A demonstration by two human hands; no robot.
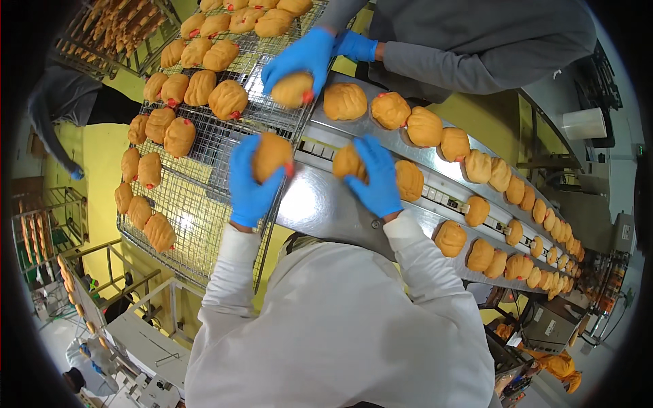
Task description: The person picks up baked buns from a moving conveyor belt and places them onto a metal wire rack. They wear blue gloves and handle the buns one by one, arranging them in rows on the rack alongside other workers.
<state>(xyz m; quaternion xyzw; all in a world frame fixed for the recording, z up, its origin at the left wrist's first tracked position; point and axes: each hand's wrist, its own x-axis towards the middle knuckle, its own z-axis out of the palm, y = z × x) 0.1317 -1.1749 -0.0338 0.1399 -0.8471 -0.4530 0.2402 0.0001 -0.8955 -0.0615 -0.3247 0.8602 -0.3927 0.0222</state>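
Note:
My left hand (249, 183), in a blue glove, grips a golden-brown bread roll (271, 156) with a red spot at its lower right. It is over the right edge of the wire rack (204, 178). Over the conveyor's near end, my right hand (376, 178), gloved in blue too, has its fingers round a second bread roll (348, 162). Just right of that hand another roll (409, 180) rests on the conveyor (435, 197). Several rolls stand in rows on the rack's far and left parts.
Opposite me, a co-worker's blue-gloved hand (299, 60) holds a roll (292, 90) above the rack. Lines of rolls (449, 239) run along the conveyor and its metal side ledges toward the right. Another person (64, 112) stands at the far left, near racks of bread (112, 34).

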